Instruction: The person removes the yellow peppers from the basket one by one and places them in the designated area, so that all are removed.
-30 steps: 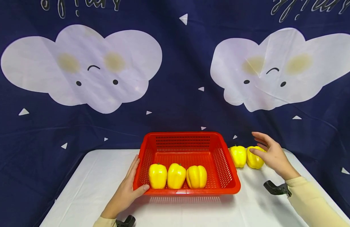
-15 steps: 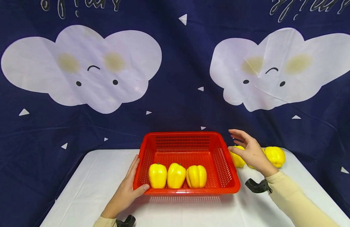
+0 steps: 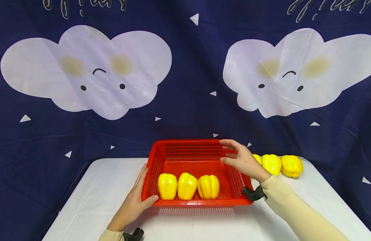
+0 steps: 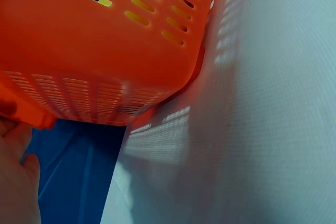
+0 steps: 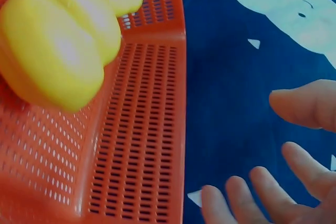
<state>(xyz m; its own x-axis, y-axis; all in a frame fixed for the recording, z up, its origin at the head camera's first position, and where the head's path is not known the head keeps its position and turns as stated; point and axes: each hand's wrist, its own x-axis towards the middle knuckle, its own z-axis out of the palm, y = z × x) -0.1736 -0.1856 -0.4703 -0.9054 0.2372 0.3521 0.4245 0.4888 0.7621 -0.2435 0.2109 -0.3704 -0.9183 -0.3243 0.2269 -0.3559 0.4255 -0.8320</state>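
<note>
Desk (image 3: 197,221) before us bears the red basket (image 3: 227,202); our left hand (image 3: 132,202), fingers straight, rests against its left wall; three yellow peppers (image 3: 186,186) line its near side; our right hand (image 3: 244,162), relaxed and empty, has swung left over its right side, so no pepper travels; three loose peppers (image 3: 271,163) lie right of that hand.

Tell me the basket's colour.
Red: the basket shows best in the head view.
</note>
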